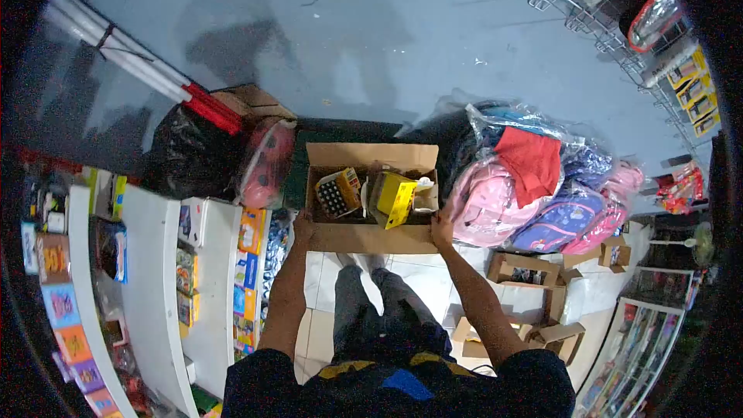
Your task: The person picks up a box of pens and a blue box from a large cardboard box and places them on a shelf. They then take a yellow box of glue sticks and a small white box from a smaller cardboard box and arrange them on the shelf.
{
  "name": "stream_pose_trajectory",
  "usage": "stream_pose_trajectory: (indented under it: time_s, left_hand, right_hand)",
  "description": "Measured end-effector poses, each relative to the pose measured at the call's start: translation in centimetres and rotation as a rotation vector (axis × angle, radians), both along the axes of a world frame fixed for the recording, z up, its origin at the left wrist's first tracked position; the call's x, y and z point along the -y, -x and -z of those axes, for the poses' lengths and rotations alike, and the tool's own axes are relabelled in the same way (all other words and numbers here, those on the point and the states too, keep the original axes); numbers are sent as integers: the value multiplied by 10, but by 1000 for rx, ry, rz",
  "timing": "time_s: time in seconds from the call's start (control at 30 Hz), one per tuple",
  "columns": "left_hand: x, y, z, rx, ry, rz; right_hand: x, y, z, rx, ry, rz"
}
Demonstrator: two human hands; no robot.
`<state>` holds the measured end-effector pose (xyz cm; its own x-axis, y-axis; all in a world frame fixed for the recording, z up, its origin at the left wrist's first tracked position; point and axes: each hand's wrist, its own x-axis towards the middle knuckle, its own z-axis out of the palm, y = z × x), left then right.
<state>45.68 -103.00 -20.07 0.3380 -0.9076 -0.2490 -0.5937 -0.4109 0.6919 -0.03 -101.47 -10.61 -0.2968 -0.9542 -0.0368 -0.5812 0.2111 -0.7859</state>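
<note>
An open cardboard box [371, 239] is held level in front of my body, its flaps folded out. My left hand [304, 226] grips the box's left front corner, and my right hand [442, 230] grips the right front corner. Inside lie a yellow-edged pack with dark round items [337, 193] on the left and a bright yellow package [395, 199] in the middle. Some white and clear packaging shows at the right inside of the box.
Shelves of boxed goods [182, 263] stand at left. Plastic-wrapped backpacks [487, 205] are piled at right, with open cartons [524, 269] on the tiled floor below. A black bag [193, 155] sits at back left. Wire racks [573, 23] line the upper right wall.
</note>
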Motion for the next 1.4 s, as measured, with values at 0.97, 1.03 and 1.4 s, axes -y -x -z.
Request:
stream_pose_trajectory:
  time_s: [0.97, 1.03, 1.4]
  left_hand:
    - [-86, -18, -20, 84, 264, -405]
    - [-157, -27, 7, 76, 164, -353]
    - [-257, 22, -76, -726, 478, -449]
  right_hand:
    - [8, -64, -96, -166, 117, -104]
    - [20, -87, -110, -102, 40, -58]
    - [60, -90, -56, -70, -58, 84]
